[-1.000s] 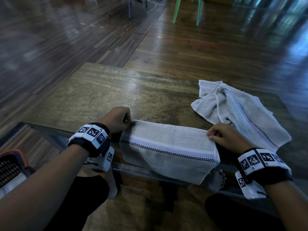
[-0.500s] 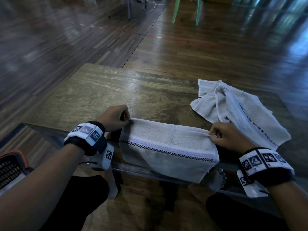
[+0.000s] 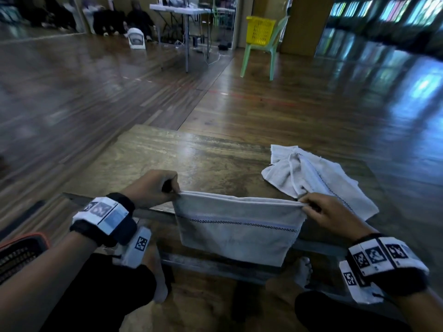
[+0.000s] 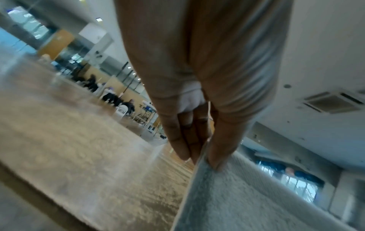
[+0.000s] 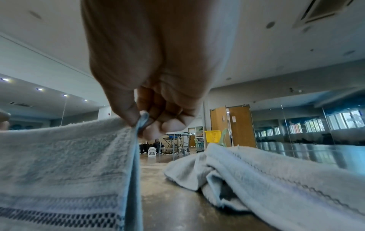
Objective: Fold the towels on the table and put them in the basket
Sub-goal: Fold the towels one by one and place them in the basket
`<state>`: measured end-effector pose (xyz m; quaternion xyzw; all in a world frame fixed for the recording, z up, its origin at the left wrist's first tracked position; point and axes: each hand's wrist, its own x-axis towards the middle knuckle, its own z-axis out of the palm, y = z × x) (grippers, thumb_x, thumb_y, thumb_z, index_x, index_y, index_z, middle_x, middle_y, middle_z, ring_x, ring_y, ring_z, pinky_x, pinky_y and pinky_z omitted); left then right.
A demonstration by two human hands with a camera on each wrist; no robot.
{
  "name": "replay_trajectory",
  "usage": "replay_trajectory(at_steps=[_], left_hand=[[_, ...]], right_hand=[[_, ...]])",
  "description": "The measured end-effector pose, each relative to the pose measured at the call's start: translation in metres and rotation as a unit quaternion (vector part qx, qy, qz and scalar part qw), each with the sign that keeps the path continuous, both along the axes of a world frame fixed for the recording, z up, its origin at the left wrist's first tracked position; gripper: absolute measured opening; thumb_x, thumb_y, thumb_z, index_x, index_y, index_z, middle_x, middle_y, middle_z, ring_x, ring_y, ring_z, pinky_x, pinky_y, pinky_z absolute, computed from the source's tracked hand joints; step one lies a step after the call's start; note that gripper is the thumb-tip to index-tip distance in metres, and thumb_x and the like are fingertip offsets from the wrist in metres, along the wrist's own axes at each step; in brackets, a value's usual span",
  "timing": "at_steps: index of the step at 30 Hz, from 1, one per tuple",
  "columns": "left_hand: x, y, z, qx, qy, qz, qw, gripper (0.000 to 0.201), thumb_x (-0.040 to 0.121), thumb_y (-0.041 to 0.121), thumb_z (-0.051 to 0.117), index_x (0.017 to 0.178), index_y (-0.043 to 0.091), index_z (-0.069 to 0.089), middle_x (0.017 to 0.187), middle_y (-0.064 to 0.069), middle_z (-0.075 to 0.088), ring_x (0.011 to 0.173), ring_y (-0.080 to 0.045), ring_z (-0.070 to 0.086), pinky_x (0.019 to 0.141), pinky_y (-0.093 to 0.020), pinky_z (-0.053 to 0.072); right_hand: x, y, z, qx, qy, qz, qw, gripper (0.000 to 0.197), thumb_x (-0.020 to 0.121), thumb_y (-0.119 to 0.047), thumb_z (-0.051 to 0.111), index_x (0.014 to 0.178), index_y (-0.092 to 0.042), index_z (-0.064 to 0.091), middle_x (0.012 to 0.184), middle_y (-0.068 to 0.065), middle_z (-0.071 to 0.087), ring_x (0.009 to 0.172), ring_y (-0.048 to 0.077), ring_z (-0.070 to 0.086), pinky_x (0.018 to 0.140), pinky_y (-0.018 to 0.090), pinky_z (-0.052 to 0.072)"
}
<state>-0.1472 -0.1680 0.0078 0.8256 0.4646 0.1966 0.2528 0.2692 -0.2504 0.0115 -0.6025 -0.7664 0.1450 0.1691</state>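
Observation:
A folded grey towel (image 3: pixel 237 226) with a dark checked stripe hangs from its top edge over the near edge of the wooden table (image 3: pixel 191 159). My left hand (image 3: pixel 155 188) pinches its upper left corner, seen close in the left wrist view as thumb and fingers (image 4: pixel 221 150) clamped on the towel's hem (image 4: pixel 247 195). My right hand (image 3: pixel 321 212) pinches the upper right corner; the right wrist view shows the thumb (image 5: pixel 126 112) on the towel's edge (image 5: pixel 65 150). A second, crumpled grey towel (image 3: pixel 318 178) (image 5: pixel 266 176) lies on the table's right side. A dark basket (image 3: pixel 19 255) with an orange rim sits low at the far left.
The table's metal frame (image 3: pixel 215 264) runs under the near edge, with my knees and feet below it. Far off on the wooden floor stand a green chair (image 3: pixel 263 49) carrying a yellow basket (image 3: pixel 260 29), a folding table and a small fan.
Both hands have lifted the folded towel's top edge up off the table, so it now hangs taut between them. The head view has tilted up, showing more of the room.

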Motion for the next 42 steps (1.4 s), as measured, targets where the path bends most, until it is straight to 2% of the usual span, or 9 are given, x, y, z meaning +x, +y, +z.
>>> replay_trajectory(at_steps=[6, 11, 13, 15, 18, 23, 28, 36, 42], left_hand=[[-0.002, -0.026, 0.051, 0.083, -0.006, -0.022, 0.996, 0.024, 0.077, 0.007, 0.072, 0.075, 0.023, 0.054, 0.077, -0.002, 0.063, 0.068, -0.018, 0.059, 0.065, -0.043, 0.053], [-0.005, -0.037, 0.088, 0.108, -0.015, -0.003, 0.994, 0.025, 0.080, 0.010, 0.071, 0.087, 0.027, 0.054, 0.081, 0.002, 0.062, 0.073, -0.014, 0.059, 0.067, -0.028, 0.049], [-0.005, -0.041, 0.100, 0.132, 0.008, -0.005, 0.991, 0.018, 0.082, 0.014, 0.069, 0.090, 0.027, 0.059, 0.083, 0.002, 0.064, 0.075, -0.012, 0.059, 0.068, -0.024, 0.046], [-0.008, -0.046, 0.111, 0.140, 0.010, -0.011, 0.990, 0.005, 0.085, 0.024, 0.067, 0.085, 0.026, 0.062, 0.082, 0.001, 0.066, 0.075, -0.014, 0.061, 0.067, -0.027, 0.048], [-0.011, -0.055, 0.128, 0.104, -0.062, 0.006, 0.993, 0.034, 0.082, 0.051, 0.058, 0.084, 0.017, 0.064, 0.077, -0.001, 0.066, 0.069, -0.011, 0.062, 0.062, -0.025, 0.048], [-0.011, -0.060, 0.145, 0.045, -0.196, 0.039, 0.979, 0.033, 0.084, 0.026, 0.060, 0.091, -0.006, 0.061, 0.077, -0.012, 0.060, 0.064, -0.005, 0.056, 0.056, -0.013, 0.046], [-0.012, -0.059, 0.159, 0.053, -0.241, 0.070, 0.967, 0.015, 0.090, 0.015, 0.059, 0.094, 0.002, 0.065, 0.092, -0.028, 0.063, 0.081, -0.023, 0.056, 0.073, -0.035, 0.047], [-0.008, -0.062, 0.167, 0.052, -0.245, 0.054, 0.967, 0.010, 0.090, 0.010, 0.057, 0.097, 0.010, 0.065, 0.100, -0.023, 0.066, 0.090, -0.025, 0.061, 0.085, -0.044, 0.050], [-0.005, -0.063, 0.166, 0.028, -0.247, 0.023, 0.968, 0.015, 0.090, 0.008, 0.055, 0.102, 0.006, 0.064, 0.100, -0.017, 0.066, 0.091, -0.020, 0.061, 0.076, -0.022, 0.053]], right_hand=[[0.003, -0.029, 0.041, 0.046, -0.023, 0.015, 0.999, 0.017, 0.089, -0.013, 0.058, 0.075, -0.021, 0.054, 0.070, -0.008, 0.056, 0.067, 0.007, 0.053, 0.062, 0.023, 0.038], [0.005, -0.047, 0.077, 0.103, 0.040, 0.031, 0.993, 0.035, 0.084, -0.052, 0.046, 0.078, -0.019, 0.056, 0.072, -0.003, 0.057, 0.071, 0.010, 0.053, 0.059, 0.020, 0.040], [0.003, -0.054, 0.094, 0.115, 0.078, 0.027, 0.990, 0.010, 0.087, -0.037, 0.057, 0.087, -0.028, 0.056, 0.074, -0.001, 0.060, 0.069, 0.010, 0.055, 0.059, 0.015, 0.041], [0.002, -0.060, 0.106, 0.123, 0.121, 0.036, 0.984, 0.017, 0.087, -0.020, 0.062, 0.093, -0.034, 0.056, 0.073, 0.003, 0.060, 0.065, 0.014, 0.057, 0.060, 0.019, 0.046], [-0.004, -0.073, 0.129, 0.129, 0.140, 0.051, 0.980, 0.028, 0.076, -0.062, 0.057, 0.093, -0.040, 0.059, 0.077, 0.006, 0.062, 0.067, 0.026, 0.059, 0.062, 0.035, 0.050], [-0.004, -0.079, 0.145, 0.139, 0.065, 0.094, 0.984, 0.045, 0.065, -0.085, 0.043, 0.095, -0.056, 0.058, 0.082, 0.006, 0.070, 0.069, 0.019, 0.063, 0.063, 0.035, 0.050], [-0.019, -0.089, 0.162, 0.147, 0.066, 0.106, 0.981, 0.046, 0.064, -0.084, 0.043, 0.090, -0.051, 0.062, 0.080, -0.006, 0.070, 0.066, 0.010, 0.063, 0.058, 0.022, 0.049], [-0.022, -0.097, 0.164, 0.183, 0.074, 0.095, 0.976, 0.044, 0.071, -0.074, 0.049, 0.076, -0.031, 0.061, 0.067, -0.010, 0.065, 0.051, 0.014, 0.057, 0.047, 0.018, 0.042], [-0.017, -0.101, 0.159, 0.140, 0.144, 0.081, 0.976, 0.015, 0.073, -0.046, 0.063, 0.074, -0.032, 0.064, 0.071, -0.006, 0.069, 0.058, 0.010, 0.064, 0.056, 0.015, 0.050]])
